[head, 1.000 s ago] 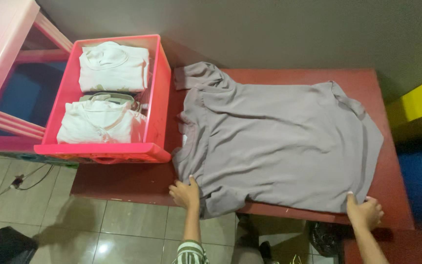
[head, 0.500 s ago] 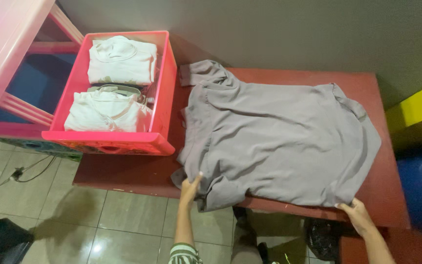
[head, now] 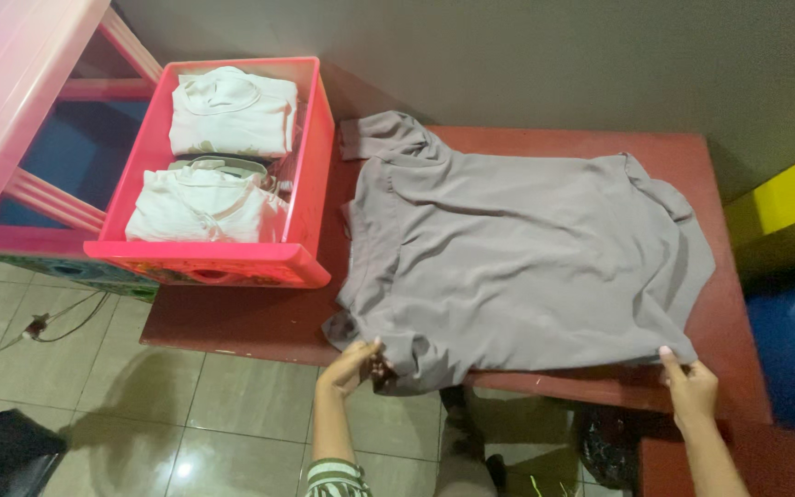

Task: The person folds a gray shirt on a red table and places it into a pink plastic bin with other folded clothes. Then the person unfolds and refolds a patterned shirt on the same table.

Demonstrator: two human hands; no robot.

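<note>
One grey shirt [head: 526,262], two folded white ones in the drawer [head: 310,166]. My left hand [head: 353,365] and right hand [head: 689,387] each grip its hem, now pinched rather than flat.

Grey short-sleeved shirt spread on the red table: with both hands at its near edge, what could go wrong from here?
1. The grey short-sleeved shirt already bunches near the left hand and overhangs the red table there; it might slide toward the tiled floor.
2. The right hand touches only the hem corner, so a pull could crease the cloth unevenly.
3. The far sleeve lies close to the pink plastic drawer and may snag.
</note>
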